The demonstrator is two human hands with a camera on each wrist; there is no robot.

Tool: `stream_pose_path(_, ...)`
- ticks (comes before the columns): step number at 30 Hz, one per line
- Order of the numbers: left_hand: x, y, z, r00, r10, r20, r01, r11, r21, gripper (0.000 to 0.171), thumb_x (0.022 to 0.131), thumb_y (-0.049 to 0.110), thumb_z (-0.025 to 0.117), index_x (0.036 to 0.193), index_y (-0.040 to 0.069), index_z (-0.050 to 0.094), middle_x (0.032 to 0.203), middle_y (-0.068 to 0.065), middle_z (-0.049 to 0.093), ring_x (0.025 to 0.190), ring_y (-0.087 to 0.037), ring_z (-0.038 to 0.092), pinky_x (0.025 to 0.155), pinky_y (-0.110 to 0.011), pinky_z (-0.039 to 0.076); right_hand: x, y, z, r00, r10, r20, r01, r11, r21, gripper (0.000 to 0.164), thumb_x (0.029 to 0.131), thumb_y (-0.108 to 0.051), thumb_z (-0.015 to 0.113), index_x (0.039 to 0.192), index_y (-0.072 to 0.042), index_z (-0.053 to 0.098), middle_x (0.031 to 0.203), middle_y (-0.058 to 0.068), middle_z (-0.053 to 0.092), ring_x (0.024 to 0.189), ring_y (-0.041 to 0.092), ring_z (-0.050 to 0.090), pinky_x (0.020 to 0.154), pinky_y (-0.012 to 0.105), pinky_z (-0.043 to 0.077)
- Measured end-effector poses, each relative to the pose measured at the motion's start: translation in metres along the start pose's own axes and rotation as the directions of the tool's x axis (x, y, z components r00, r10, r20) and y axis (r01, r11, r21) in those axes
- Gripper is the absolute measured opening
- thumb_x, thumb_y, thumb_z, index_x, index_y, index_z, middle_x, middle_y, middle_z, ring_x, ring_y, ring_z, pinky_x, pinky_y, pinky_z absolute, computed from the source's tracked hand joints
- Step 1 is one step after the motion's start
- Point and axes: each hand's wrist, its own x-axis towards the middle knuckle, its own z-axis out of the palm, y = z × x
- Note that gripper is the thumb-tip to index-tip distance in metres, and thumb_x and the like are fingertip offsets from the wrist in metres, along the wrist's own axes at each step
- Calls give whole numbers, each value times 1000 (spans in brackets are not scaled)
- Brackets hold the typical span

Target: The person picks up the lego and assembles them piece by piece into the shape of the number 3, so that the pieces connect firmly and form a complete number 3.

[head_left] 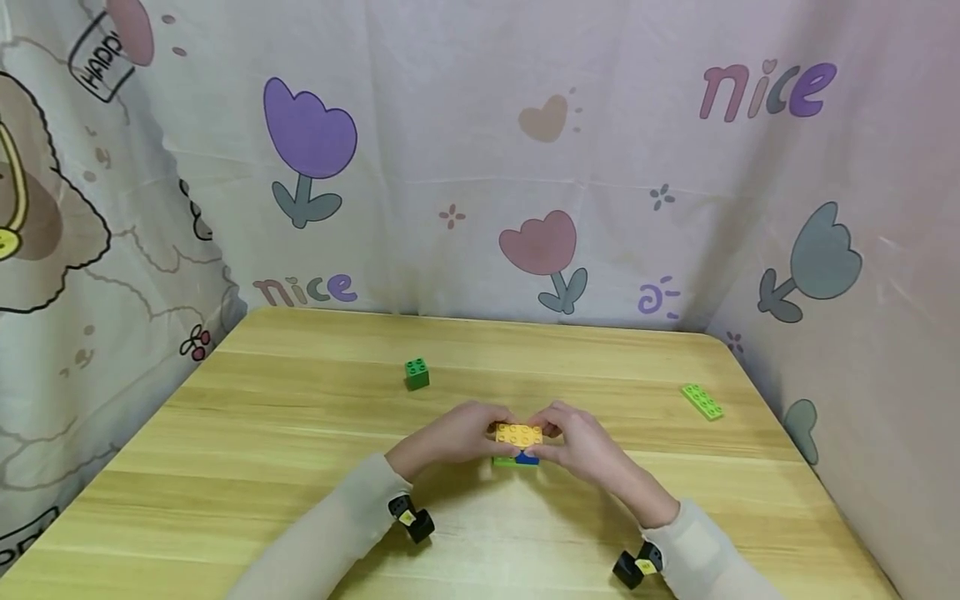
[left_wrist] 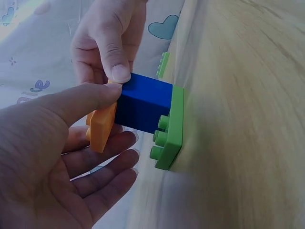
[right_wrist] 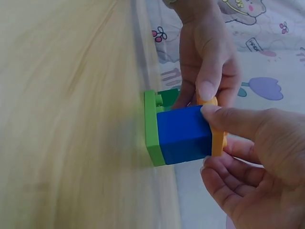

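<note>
At the middle of the table both hands meet over a small stack of toy building bricks. At the bottom lies a light green plate brick [left_wrist: 175, 129], its studs bare on the left half. A blue brick [right_wrist: 185, 133] stands on its right half. An orange-yellow plate brick [head_left: 519, 435] tops the blue one and overhangs to the left. My left hand [head_left: 468, 432] pinches the orange plate's left end between thumb and fingers. From the other side, my right hand [head_left: 581, 442] pinches its right end, thumb at the seam with the blue brick.
A dark green brick [head_left: 417, 374] stands farther back, left of the hands. Toward the right edge lies another light green plate brick [head_left: 702, 401]. The wooden table [head_left: 300, 367] ends at a printed curtain [head_left: 427, 100] behind and at the sides.
</note>
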Motion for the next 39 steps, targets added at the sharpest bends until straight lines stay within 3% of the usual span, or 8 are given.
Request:
stream_pose_path(7,1,0,1,1000,20,3,-20,1000,4,30,87,35,75,108,15,71,82,15,59,68,-3,48,60,-20,41,-1,11,0,998,-7,56,-2,989,150,29,83,-18,80,110,-13,69,93,-8,57,88,16,60,79,32,54)
stream_pose_path(18,-1,1,-1,1000,17,9,-18,1000,25,33,86,37,76,111,15,71,88,17,61,70,-3,51,63,-21,43,-1,30,-2,987,-24,158,-35,932,360,35,87,-19,76,118,-7,67,102,-2,66,94,18,63,87,33,53)
stream_pose_path(26,-1,-1,-4,999,18,27,-18,1000,4,36,85,38,76,112,16,71,88,17,61,71,-4,52,64,-21,45,0,36,-2,983,-28,184,-52,908,417,32,86,-20,77,114,-7,67,99,0,67,92,20,63,84,30,53)
stream_pose_path(31,-1,-3,-8,999,7,37,-7,1000,-16,37,84,42,76,114,20,70,92,19,62,79,-4,55,71,-24,47,0,34,-2,981,-8,196,-73,912,403,29,87,-13,76,113,-7,65,99,2,66,93,19,62,84,30,53)
stream_pose_path(35,-3,-3,-12,999,-11,42,13,999,-40,35,86,44,73,113,22,70,98,18,64,90,-4,58,82,-28,48,0,25,-7,979,-8,203,-74,917,392,28,87,-6,74,113,-2,64,101,7,66,94,24,62,85,33,53)
stream_pose_path(39,-6,-5,-20,999,-32,16,33,998,-59,41,89,47,70,116,17,69,105,13,66,97,-7,59,88,-32,49,-2,9,-17,978,-11,208,-77,909,410,27,87,-3,73,112,2,64,101,10,66,94,27,62,85,34,52)
